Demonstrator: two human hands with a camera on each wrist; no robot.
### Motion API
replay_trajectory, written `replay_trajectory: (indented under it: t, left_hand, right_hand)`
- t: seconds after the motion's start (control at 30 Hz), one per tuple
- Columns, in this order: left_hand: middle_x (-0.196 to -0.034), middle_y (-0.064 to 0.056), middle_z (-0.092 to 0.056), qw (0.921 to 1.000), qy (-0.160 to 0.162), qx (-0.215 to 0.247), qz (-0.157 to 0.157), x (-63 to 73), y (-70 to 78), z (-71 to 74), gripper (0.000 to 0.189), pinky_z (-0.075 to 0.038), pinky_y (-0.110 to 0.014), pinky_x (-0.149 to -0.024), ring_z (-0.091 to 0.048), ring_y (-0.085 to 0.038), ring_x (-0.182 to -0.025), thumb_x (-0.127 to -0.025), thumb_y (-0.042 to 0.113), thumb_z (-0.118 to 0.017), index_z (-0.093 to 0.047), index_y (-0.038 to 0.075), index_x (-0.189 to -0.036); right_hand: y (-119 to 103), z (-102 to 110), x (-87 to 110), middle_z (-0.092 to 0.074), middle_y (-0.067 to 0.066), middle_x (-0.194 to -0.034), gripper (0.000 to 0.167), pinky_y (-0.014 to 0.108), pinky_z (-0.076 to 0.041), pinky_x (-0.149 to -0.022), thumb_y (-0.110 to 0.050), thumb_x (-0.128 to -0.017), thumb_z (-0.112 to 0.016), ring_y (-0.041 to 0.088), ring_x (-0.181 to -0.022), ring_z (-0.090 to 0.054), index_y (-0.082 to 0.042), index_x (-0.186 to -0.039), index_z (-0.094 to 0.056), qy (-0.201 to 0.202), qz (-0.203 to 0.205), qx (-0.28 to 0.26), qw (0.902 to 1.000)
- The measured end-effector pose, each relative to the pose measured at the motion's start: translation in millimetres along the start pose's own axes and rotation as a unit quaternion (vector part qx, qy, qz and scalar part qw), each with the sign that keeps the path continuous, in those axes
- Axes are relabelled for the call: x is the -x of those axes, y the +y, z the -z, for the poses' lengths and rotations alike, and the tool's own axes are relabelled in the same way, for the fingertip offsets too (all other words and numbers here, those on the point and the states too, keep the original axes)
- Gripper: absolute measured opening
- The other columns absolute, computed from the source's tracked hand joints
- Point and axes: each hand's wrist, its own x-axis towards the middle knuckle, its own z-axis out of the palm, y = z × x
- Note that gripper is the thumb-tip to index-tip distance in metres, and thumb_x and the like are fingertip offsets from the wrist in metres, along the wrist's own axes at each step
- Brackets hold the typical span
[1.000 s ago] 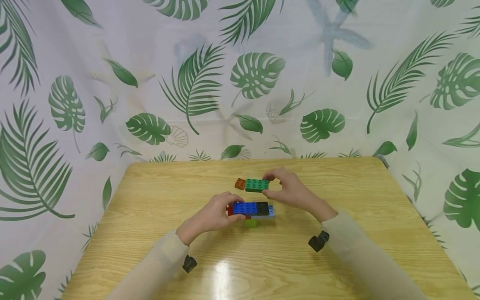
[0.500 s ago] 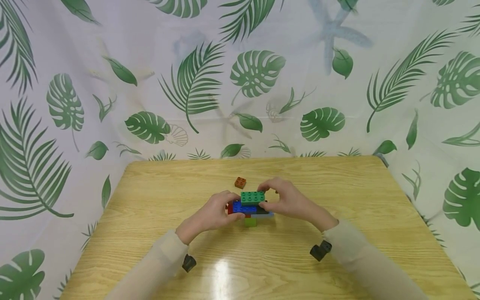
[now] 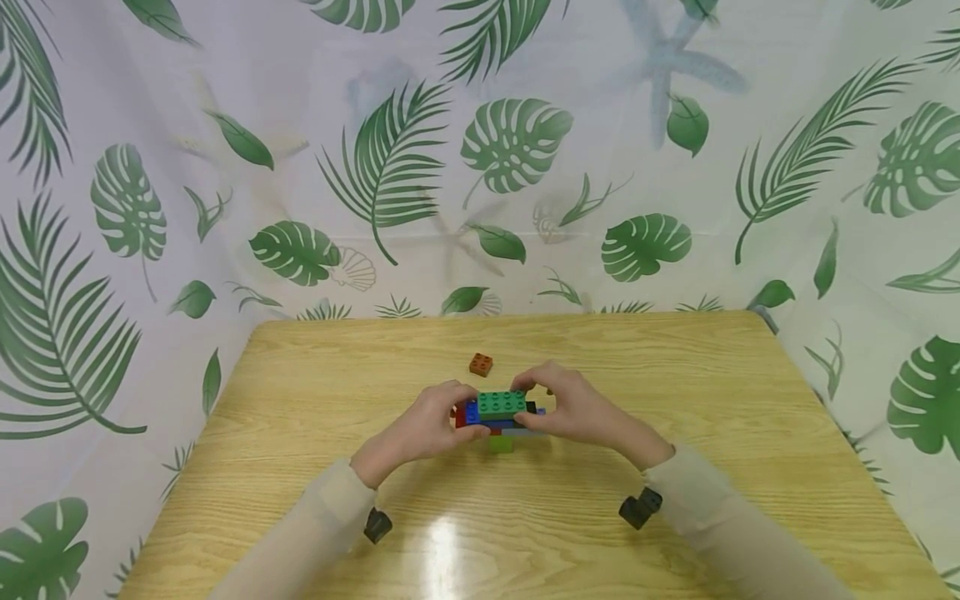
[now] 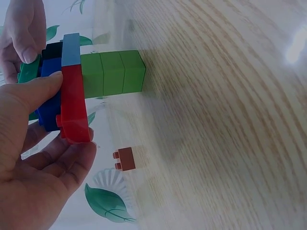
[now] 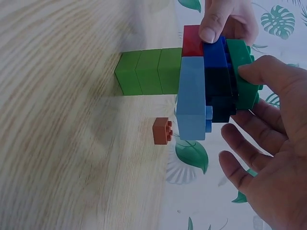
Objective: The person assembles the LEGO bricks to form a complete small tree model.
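A tower of toy building bricks stands on the table, based on a column of light green bricks. Across its top lie a red brick and a light blue brick, with a blue brick and a black brick above them. My left hand grips the blue brick, thumb in front and fingers behind. The right hand pinches a green brick over the blue and black ones. In the right wrist view the green brick sits slightly tilted, a narrow gap showing beneath part of it.
A small brown-orange brick lies on the wooden table behind the tower. Beyond the table's back edge hangs a white leaf-print cloth.
My right hand has brought the green brick from beside the brown-orange one toward me and down onto the tower's top. The left hand keeps its grip in about the same place.
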Motion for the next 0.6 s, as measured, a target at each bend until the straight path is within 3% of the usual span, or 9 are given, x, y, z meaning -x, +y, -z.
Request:
replay_trajectory:
  t: [0.27,0.47,0.6]
  left_hand:
    - [-0.106,-0.003,-0.068,0.9999,-0.003,0.003,0.012,0.7,-1.2,-2.3,0.032,-0.048,-0.023,-0.074,-0.057,-0.011,-0.083,-0.095,0.025,-0.081,-0.069,0.009,-0.119]
    - [-0.107,-0.004,-0.069,0.9999,-0.004,0.006,0.011,1.1,-2.1,-2.6,0.034,-0.048,-0.023,-0.074,-0.057,-0.011,-0.084,-0.095,0.025,-0.081,-0.069,0.008,-0.122]
    - [-0.108,-0.005,-0.069,1.0000,-0.003,0.005,0.007,1.4,-2.2,-1.9,0.034,-0.049,-0.023,-0.075,-0.058,-0.011,-0.084,-0.095,0.023,-0.081,-0.068,0.007,-0.122]
  right_hand:
    - [-0.8,-1.3,1.9,-0.070,0.004,-0.118,0.034,0.050,-0.055,-0.092,-0.018,-0.092,-0.082,0.022,-0.107,-0.062,-0.011,-0.123,-0.069,-0.009,-0.005,-0.006,0.9999]
    - [-1.2,-1.5,2.1,-0.070,0.003,-0.117,0.034,0.041,-0.053,-0.091,-0.019,-0.092,-0.082,0.019,-0.106,-0.062,-0.012,-0.122,-0.069,-0.012,-0.013,-0.002,0.9998]
    - [-1.7,-1.7,2.1,-0.071,0.003,-0.116,0.031,0.043,-0.053,-0.088,-0.019,-0.093,-0.082,0.021,-0.104,-0.062,-0.013,-0.120,-0.069,-0.011,-0.014,-0.012,0.9998]
